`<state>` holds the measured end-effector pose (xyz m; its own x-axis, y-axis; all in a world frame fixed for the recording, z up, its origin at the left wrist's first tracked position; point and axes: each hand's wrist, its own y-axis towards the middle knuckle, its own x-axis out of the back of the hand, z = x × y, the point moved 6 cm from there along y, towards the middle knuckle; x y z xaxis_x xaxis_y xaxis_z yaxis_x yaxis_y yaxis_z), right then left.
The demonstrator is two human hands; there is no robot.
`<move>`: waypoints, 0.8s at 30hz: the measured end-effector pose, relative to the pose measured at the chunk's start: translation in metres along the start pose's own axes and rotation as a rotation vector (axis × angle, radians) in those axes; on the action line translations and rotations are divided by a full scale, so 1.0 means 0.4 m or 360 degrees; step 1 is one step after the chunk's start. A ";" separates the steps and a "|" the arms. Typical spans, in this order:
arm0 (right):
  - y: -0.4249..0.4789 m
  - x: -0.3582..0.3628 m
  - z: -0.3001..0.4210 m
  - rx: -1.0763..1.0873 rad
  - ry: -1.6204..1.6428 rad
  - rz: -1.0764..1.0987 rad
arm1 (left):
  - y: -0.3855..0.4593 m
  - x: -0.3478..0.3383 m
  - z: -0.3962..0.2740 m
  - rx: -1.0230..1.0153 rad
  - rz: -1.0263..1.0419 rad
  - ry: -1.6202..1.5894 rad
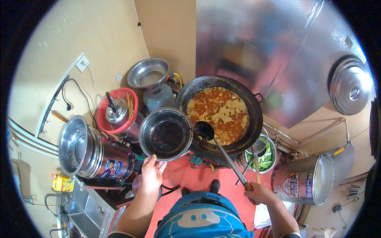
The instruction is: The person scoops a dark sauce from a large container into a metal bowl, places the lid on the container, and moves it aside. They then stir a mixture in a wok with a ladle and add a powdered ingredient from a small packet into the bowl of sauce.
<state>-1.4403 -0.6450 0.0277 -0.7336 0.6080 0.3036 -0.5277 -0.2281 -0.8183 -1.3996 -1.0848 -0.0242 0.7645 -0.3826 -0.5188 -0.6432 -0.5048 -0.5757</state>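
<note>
My left hand (153, 170) grips the near rim of a round metal basin (165, 135), dark and stained inside. The basin is beside the left edge of a large black wok (256, 125). A reddish-orange soup with pale yellow patches, perhaps egg, (218, 111) fills much of the wok. My right hand (258, 192) is closed around the wooden end of a long-handled ladle (227, 157). The ladle's dark bowl (204, 131) is over the wok's near left side, by the soup's edge; I cannot tell how much it holds.
A bowl of leafy greens (265, 160) with a strainer stands right of the wok. Further right is a tall steel pot (300, 180). On the left are a red plastic basket (101, 117) holding a kettle, stacked steel basins (76, 145) and a sink (87, 211).
</note>
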 end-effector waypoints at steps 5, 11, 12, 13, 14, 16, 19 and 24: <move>0.012 0.004 -0.012 -0.0017 -0.0018 0.0003 | 0.004 0.010 -0.001 -0.0002 0.0003 -0.0003; -0.007 0.015 0.007 0.0036 -0.0052 0.0009 | 0.004 0.021 0.001 -0.0002 0.0017 0.0014; -0.012 0.018 0.011 0.0036 -0.0064 -0.0001 | 0.003 0.023 0.003 0.0005 0.0013 0.0014; -0.017 0.021 0.016 0.0036 -0.0075 -0.0011 | 0.003 0.025 0.004 0.0012 0.0009 0.0015; -0.020 0.023 0.017 0.0007 -0.0082 -0.0010 | 0.003 0.027 0.004 0.0008 0.0014 0.0017; -0.024 0.029 0.022 -0.0017 -0.0171 -0.0016 | 0.004 0.030 0.006 0.0005 0.0023 0.0016; -0.022 0.029 0.026 -0.0043 -0.0291 0.0051 | 0.010 0.026 0.008 0.0003 0.0102 0.0018; -0.015 0.026 0.030 -0.0128 -0.0477 0.0137 | 0.007 0.023 0.012 0.0009 0.0069 0.0029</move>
<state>-1.4499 -0.6465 0.0417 -0.8738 0.3355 0.3519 -0.4314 -0.2010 -0.8795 -1.3946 -1.0859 -0.0337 0.7365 -0.4180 -0.5318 -0.6760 -0.4830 -0.5566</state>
